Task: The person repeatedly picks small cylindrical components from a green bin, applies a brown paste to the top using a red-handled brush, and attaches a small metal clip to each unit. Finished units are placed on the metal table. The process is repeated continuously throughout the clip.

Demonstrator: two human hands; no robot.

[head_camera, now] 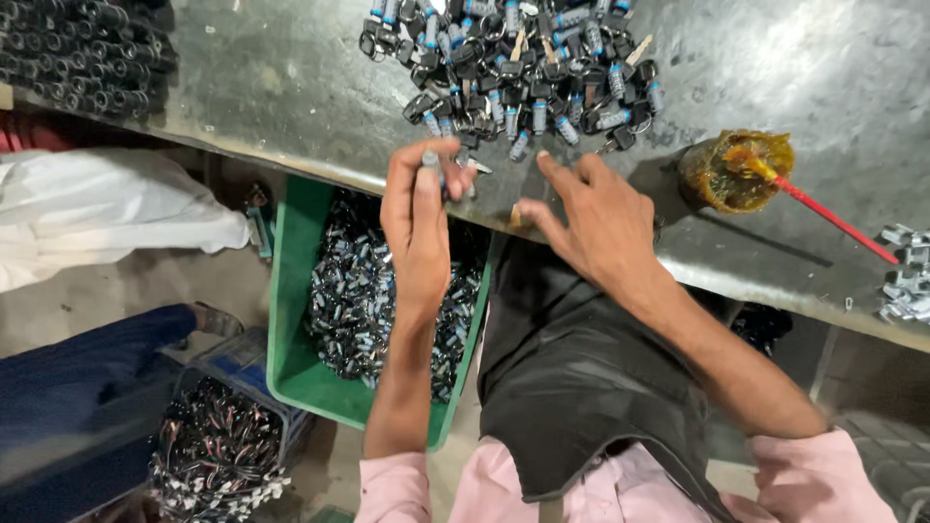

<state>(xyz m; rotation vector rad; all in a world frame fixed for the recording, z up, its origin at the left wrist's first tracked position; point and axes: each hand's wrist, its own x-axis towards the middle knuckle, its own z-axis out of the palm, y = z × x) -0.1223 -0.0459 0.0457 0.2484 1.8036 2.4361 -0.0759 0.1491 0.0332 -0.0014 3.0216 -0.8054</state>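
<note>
Here the left hand pinches a small lock cylinder right over the bench edge, while the right hand rests with fingers spread, holding nothing, just beside it. A slip would likely drop the cylinder into the green bin of similar parts below. Ahead, the pile of keyed cylinders crowds the reach; to the right, the grease pot with its red-handled brush could tip.
</note>
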